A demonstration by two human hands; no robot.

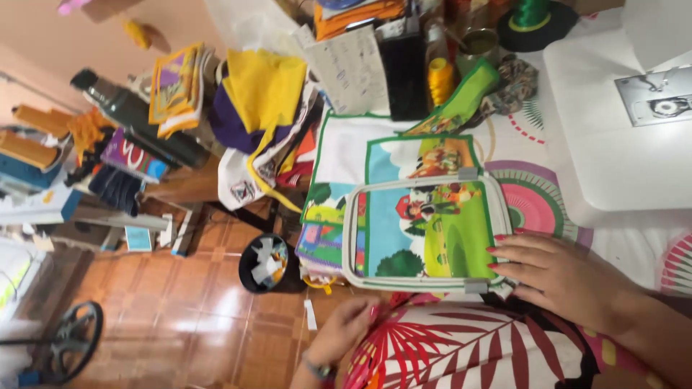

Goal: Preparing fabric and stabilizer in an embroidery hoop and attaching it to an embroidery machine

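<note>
Right hand [555, 274] flat, fingers spread on hoop [425, 234] over printed fabric [432, 216], left hand [346, 331] loosely curled, empty

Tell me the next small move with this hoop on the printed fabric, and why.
Probably press the hoop's near edge down evenly. The right hand already lies flat on the white embroidery hoop at its near edge, the printed fabric sits inside it, and the left hand is low, off the hoop.

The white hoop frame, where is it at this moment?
In the head view, the hoop lies at the centre on the printed cloth; the right hand presses its near right corner, and the white sewing machine stands to its right.
</note>
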